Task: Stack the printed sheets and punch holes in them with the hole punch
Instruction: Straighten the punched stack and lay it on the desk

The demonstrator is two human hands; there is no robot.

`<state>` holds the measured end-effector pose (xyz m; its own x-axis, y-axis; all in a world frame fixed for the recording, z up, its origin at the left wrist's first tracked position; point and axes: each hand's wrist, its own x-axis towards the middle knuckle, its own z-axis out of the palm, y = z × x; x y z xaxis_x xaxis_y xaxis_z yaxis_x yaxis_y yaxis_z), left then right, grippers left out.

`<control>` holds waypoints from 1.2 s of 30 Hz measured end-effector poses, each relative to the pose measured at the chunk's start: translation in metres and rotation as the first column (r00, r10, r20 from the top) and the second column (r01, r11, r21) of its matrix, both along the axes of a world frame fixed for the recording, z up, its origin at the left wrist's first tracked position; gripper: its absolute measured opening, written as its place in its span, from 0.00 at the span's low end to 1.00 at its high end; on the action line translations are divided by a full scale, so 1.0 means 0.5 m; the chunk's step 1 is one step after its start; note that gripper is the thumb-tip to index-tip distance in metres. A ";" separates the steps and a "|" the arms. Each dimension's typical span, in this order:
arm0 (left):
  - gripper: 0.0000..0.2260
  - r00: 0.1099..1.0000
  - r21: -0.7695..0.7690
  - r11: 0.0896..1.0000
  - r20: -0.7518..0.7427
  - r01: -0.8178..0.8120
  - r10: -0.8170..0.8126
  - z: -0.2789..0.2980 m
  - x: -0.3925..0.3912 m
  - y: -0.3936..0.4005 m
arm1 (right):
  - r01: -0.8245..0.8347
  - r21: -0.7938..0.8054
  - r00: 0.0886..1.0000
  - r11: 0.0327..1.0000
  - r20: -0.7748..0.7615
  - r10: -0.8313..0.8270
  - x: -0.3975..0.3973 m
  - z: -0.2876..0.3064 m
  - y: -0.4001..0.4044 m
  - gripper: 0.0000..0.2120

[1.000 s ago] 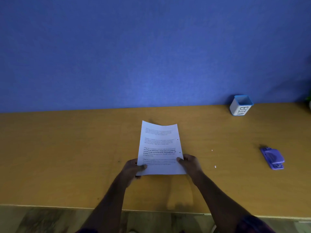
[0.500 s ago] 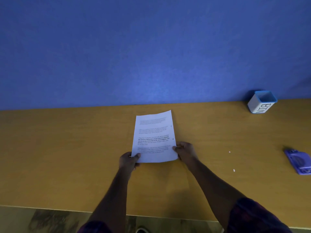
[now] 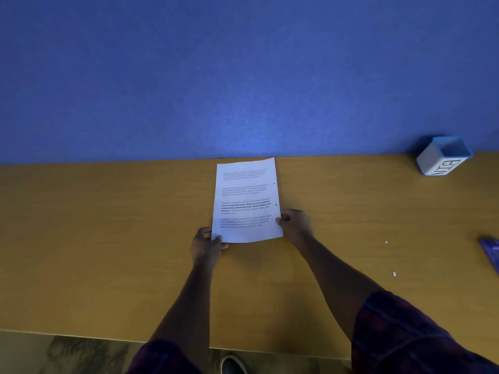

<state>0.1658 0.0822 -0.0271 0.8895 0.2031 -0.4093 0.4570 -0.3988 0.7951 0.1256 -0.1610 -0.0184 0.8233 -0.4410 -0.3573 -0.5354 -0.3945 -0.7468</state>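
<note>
Your left hand [image 3: 206,242] fingers pinch the near left corner of the printed sheets [image 3: 245,201], and your right hand [image 3: 294,222] fingers grip their right edge. The sheets stretch away from your fingers across the surface [image 3: 108,238]; the hole punch [image 3: 492,251] sits far right of them

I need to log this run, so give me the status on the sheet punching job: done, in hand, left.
Done: the printed sheets look gathered into one pile, with two dark dots like punched holes near the right edge. In hand: the left hand and right hand grip its near corners. Left: unclear; the hole punch lies apart at the desk's right edge.
</note>
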 end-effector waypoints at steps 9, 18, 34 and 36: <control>0.09 0.997 0.169 0.985 0.078 -0.019 0.006 0.005 0.018 -0.007 | 0.056 -0.047 0.998 0.997 0.017 -0.055 0.030 -0.021 0.012 0.11; 0.12 0.995 0.237 0.969 0.094 -0.066 0.044 0.004 0.026 -0.028 | 0.053 -0.116 0.999 0.992 0.009 -0.053 0.035 -0.028 0.020 0.11; 0.25 0.988 0.408 0.911 0.106 0.058 -0.111 -0.004 0.017 -0.049 | -0.220 -0.519 0.972 0.826 -0.040 0.233 0.007 -0.021 0.031 0.24; 0.29 0.985 0.474 0.877 0.102 0.075 -0.140 -0.007 0.014 -0.049 | -0.255 -0.580 0.946 0.774 0.019 0.325 0.000 -0.028 0.032 0.27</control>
